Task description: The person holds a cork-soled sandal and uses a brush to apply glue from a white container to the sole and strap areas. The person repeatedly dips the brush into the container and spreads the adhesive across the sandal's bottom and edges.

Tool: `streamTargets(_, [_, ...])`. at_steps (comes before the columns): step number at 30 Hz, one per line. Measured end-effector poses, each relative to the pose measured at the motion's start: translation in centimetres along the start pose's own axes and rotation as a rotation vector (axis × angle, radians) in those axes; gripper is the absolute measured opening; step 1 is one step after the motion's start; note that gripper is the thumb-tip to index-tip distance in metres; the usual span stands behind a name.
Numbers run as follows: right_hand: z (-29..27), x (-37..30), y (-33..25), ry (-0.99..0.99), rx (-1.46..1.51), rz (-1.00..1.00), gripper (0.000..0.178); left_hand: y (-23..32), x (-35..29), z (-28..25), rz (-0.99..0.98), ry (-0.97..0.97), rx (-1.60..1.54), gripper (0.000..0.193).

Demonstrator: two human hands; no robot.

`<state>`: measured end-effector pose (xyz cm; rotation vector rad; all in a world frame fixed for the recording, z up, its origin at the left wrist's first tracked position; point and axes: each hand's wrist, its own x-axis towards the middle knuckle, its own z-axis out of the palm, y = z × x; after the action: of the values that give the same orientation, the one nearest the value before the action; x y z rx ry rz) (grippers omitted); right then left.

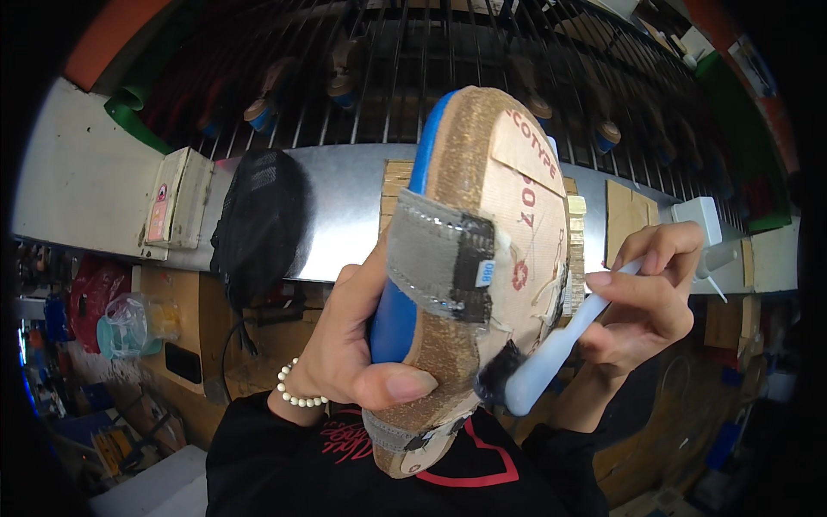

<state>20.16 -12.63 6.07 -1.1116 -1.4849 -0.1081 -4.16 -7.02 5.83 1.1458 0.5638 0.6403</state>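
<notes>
A sandal point(525, 172) on a blue shoe last point(394, 323) is held up in front of me, its unfinished underside facing me. Grey straps point(431, 250) wrap over its edge onto the pale bottom board, and the side is speckled brown. My left hand point(353, 345) grips the sandal around its narrow middle, thumb on the brown edge. In my right hand point(646, 302), a pale plastic-handled brush point(560, 349) is pinched between the fingers. Its dark bristles point(498, 375) touch the underside near the narrow part, below the larger strap.
Behind the sandal runs a metal bench point(332, 198), with a black mesh-like bag point(263, 224) at left. A white container point(698, 220) stands at right. Beyond, several shoes on lasts point(258, 112) rest on a rack of metal bars point(405, 77). A plastic bag point(142, 319) sits lower left.
</notes>
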Motion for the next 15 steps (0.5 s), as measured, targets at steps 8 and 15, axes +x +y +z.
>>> streamTargets(8, [-1.2, 1.3, -0.1, -0.024, -0.190, -0.097, 0.049, 0.0, 0.5, 0.2, 0.006, -0.040, 0.061, 0.114])
streamTargets(15, [-1.8, 1.5, 1.0, -0.108, -0.107, -0.265, 0.053, -0.4, 0.5, 0.6, 0.050, -0.084, -0.046, 0.108])
